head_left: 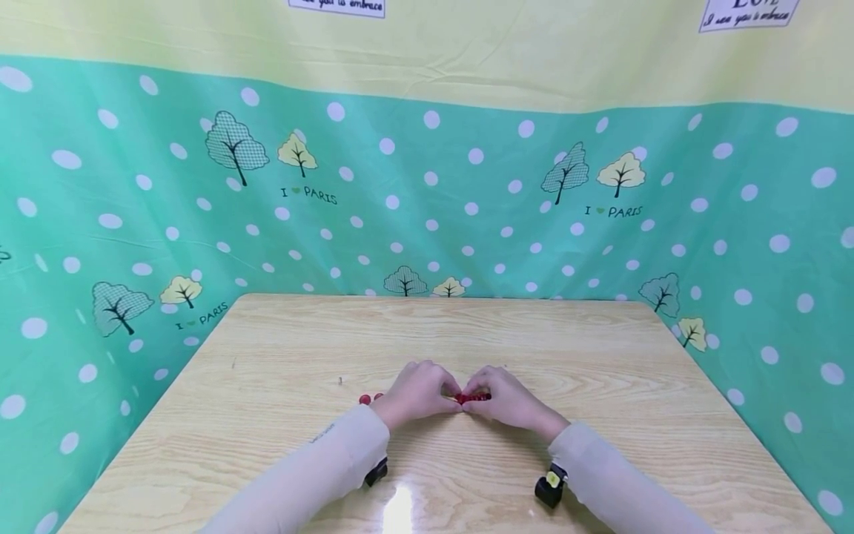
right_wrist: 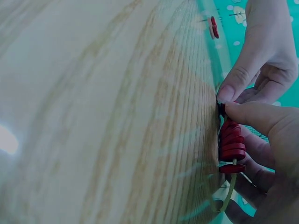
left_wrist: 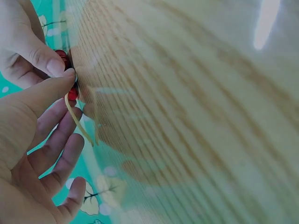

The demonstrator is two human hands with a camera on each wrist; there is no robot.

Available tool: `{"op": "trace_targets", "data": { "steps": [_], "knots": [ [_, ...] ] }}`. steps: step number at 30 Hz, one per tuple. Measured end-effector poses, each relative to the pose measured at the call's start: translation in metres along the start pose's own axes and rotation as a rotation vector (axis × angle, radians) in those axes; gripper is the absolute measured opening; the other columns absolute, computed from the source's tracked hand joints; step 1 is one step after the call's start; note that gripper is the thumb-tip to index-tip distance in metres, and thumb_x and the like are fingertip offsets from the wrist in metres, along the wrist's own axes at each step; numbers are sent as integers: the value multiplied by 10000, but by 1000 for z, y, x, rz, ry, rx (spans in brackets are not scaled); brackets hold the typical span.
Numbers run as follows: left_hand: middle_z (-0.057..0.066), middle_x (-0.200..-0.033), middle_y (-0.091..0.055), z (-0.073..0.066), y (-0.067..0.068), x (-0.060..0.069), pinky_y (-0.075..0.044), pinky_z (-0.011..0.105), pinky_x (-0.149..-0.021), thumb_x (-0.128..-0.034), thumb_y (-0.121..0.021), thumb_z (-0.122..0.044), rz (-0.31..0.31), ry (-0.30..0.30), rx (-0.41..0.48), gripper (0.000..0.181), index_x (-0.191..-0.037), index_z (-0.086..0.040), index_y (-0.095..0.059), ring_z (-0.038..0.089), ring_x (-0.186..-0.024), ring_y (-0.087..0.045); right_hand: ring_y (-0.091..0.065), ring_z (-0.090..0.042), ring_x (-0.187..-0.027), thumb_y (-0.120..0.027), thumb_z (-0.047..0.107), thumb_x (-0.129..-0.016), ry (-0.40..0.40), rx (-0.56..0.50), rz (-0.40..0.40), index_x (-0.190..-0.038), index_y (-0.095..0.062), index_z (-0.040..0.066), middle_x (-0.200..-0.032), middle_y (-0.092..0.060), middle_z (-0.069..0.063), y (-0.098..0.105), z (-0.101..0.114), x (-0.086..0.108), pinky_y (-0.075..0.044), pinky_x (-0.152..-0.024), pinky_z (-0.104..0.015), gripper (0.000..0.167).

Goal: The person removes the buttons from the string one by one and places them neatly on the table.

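Near the middle of the wooden table, my left hand [head_left: 416,389] and right hand [head_left: 503,397] meet fingertip to fingertip. Several flat round red beads [right_wrist: 232,144] sit in a row on a yellow cord [right_wrist: 230,192], along the fingers of my right hand [right_wrist: 275,149]. That hand's thumb and fingers pinch the strung row near its end. In the left wrist view, my left hand [left_wrist: 39,144] pinches a red bead [left_wrist: 73,92] between thumb and finger, and a yellow cord end [left_wrist: 80,122] hangs from there. Fingertips partly hide where bead and cord meet.
Loose red beads [head_left: 364,399] lie on the wooden table [head_left: 267,445] just left of my left hand. Behind and along the sides hangs a green dotted curtain [head_left: 454,178]. A black device [head_left: 549,486] is strapped at my right wrist, another device [head_left: 376,472] at my left.
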State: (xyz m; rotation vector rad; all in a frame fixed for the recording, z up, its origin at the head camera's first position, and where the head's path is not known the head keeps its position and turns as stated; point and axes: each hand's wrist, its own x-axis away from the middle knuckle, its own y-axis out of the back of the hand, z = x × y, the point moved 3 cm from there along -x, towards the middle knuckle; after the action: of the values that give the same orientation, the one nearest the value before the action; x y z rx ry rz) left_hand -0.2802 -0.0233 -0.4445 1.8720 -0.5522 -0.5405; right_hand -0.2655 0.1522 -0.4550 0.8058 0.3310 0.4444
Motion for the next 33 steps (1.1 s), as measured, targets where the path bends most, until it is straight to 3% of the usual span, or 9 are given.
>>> {"op": "trace_targets", "data": {
  "steps": [11,22,33],
  "knots": [
    [-168,-888,-729,6,6,5,-487,328,-834,-810,-840,-376,-31,-13,32,194,-942,-244,-787,3,-858,-658,-550,-195,-1000,-801,204,-870,-40,8,-12,-930,-766,150,-1009,-640,31,1,1,0,-436,-855,-414,88],
    [-151,-898,-728,19,17,17,-473,400,-895,-798,-846,-349,-37,12,59,199,-944,-237,-771,7,-839,-658,-537,-192,-1022,-797,202,-872,-76,0,-6,-942,-762,167,-1030,-631,28,-1,0,0,-426,-888,-442,85],
    [-159,-876,-732,32,41,31,-453,423,-934,-812,-838,-314,-38,75,50,182,-961,-233,-772,94,-925,-682,-537,-208,-1032,-798,200,-871,-75,18,-6,-949,-765,159,-1043,-629,17,1,2,2,-429,-896,-448,94]
  ]
}}
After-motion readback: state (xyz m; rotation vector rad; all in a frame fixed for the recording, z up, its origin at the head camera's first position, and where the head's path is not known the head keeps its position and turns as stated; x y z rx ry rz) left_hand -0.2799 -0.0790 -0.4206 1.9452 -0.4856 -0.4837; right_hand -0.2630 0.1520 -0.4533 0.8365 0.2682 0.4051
